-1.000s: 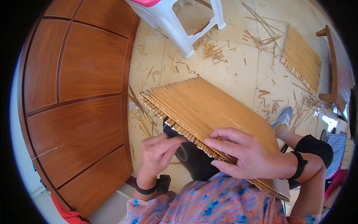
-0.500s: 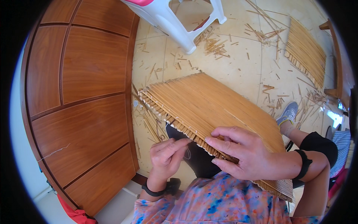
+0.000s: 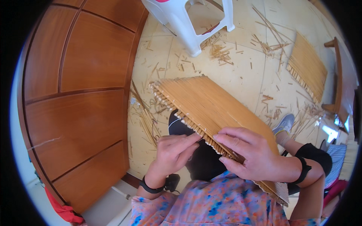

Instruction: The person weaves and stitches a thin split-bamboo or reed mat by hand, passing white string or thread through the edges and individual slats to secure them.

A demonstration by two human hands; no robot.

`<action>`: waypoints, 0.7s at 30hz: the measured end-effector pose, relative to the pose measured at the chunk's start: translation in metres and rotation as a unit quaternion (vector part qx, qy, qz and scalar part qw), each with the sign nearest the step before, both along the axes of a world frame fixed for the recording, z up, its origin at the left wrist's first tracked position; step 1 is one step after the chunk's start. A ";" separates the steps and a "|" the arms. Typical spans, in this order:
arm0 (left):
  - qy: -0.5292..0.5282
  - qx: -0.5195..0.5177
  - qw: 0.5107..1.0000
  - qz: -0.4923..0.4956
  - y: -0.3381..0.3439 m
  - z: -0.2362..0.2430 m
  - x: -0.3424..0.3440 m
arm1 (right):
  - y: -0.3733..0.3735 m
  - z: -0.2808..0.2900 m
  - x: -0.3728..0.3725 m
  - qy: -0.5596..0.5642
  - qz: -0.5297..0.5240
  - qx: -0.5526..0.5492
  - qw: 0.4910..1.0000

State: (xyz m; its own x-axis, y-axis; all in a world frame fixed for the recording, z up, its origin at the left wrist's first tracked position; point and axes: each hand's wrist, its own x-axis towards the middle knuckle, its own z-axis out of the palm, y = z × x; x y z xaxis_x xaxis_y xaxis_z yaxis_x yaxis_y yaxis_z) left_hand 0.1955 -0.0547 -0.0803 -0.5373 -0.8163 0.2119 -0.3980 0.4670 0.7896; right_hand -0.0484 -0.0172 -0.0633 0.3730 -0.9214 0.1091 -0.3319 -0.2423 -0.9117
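A woven bamboo-stick mat lies tilted across my lap, its cut stick ends facing left. My right hand rests flat on the mat's near part, fingers spread and pressing it down. My left hand is at the mat's lower left edge, fingertips pinched at the stick ends beside a white thread. Whether it grips a single stick or the thread I cannot tell. Both wrists wear dark bands.
A brown wooden panelled door fills the left. A white plastic stool stands at the top. A second bamboo mat lies at the right beside a wooden chair. Loose bamboo sticks litter the tiled floor.
My left hand moved up from under the mat to its edge, fingers now pinching at the stick ends. My right hand stayed on the mat.
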 end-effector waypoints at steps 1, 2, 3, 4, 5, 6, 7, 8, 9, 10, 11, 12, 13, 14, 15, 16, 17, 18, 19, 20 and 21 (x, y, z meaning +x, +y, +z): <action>-0.001 0.012 1.000 -0.009 -0.002 0.000 -0.001 | -0.002 0.003 -0.001 0.017 0.003 0.011 1.000; 0.001 0.024 1.000 -0.015 -0.004 -0.001 -0.003 | -0.006 0.006 -0.004 0.031 0.019 0.008 0.999; 0.014 0.029 0.999 -0.012 -0.007 0.001 -0.007 | -0.009 0.009 -0.007 0.042 0.016 0.008 0.999; 0.031 0.027 0.999 0.006 -0.011 0.003 -0.010 | -0.013 0.011 -0.011 0.055 0.015 0.008 0.998; 0.019 0.026 0.999 -0.015 -0.016 0.005 -0.013 | -0.014 0.012 -0.016 0.070 0.021 0.022 0.997; 0.007 0.024 0.999 -0.036 -0.021 0.007 -0.016 | -0.017 0.012 -0.020 0.090 0.038 0.019 0.995; 0.014 0.013 0.999 -0.038 -0.024 0.006 -0.020 | -0.020 0.010 -0.024 0.086 0.029 0.015 0.996; 0.034 0.010 0.999 -0.021 -0.027 0.004 -0.023 | -0.024 0.012 -0.028 0.083 0.020 0.011 0.996; 0.036 -0.002 0.999 -0.029 -0.031 0.003 -0.025 | -0.029 0.018 -0.030 0.089 0.028 0.031 0.995; 0.038 -0.016 0.998 -0.042 -0.034 0.003 -0.029 | -0.032 0.022 -0.033 0.109 0.039 0.027 0.993; 0.029 -0.004 0.999 -0.039 -0.037 0.003 -0.032 | -0.033 0.023 -0.036 0.104 0.032 0.018 0.994; 0.045 -0.010 0.998 -0.029 -0.038 0.003 -0.035 | -0.035 0.023 -0.039 0.097 0.024 0.009 0.995; 0.040 -0.013 0.999 -0.033 -0.039 0.002 -0.036 | -0.036 0.021 -0.041 0.087 0.017 0.009 0.996; 0.033 -0.016 0.999 -0.038 -0.039 0.002 -0.038 | -0.039 0.022 -0.042 0.098 0.024 0.005 0.995; 0.044 -0.020 0.998 -0.031 -0.040 0.002 -0.040 | -0.041 0.024 -0.044 0.103 0.017 0.003 0.995; 0.040 -0.023 0.998 -0.030 -0.040 0.003 -0.040 | -0.042 0.024 -0.045 0.103 0.008 0.002 0.995; 0.036 -0.025 0.999 -0.030 -0.040 0.003 -0.040 | -0.044 0.024 -0.048 0.109 0.010 -0.001 0.994; 0.042 -0.028 0.998 -0.028 -0.040 0.002 -0.040 | -0.046 0.024 -0.053 0.117 -0.006 0.000 0.993; 0.042 -0.010 0.999 -0.024 -0.039 0.000 -0.039 | -0.047 0.022 -0.055 0.122 -0.021 0.001 0.992; 0.042 0.008 0.999 -0.021 -0.038 -0.001 -0.039 | -0.049 0.022 -0.057 0.126 -0.019 0.000 0.992; 0.046 0.007 0.999 -0.019 -0.037 -0.003 -0.041 | -0.051 0.021 -0.058 0.117 -0.024 0.008 0.993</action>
State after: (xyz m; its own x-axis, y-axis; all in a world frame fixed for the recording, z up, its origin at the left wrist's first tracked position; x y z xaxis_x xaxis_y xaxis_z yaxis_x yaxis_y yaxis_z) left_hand 0.1545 -0.0916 -0.0829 -0.5473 -0.7987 0.2501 -0.3059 0.4690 0.8285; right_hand -0.1069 -0.0678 -0.0421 0.3414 -0.9399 0.0097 -0.5461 -0.2067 -0.8118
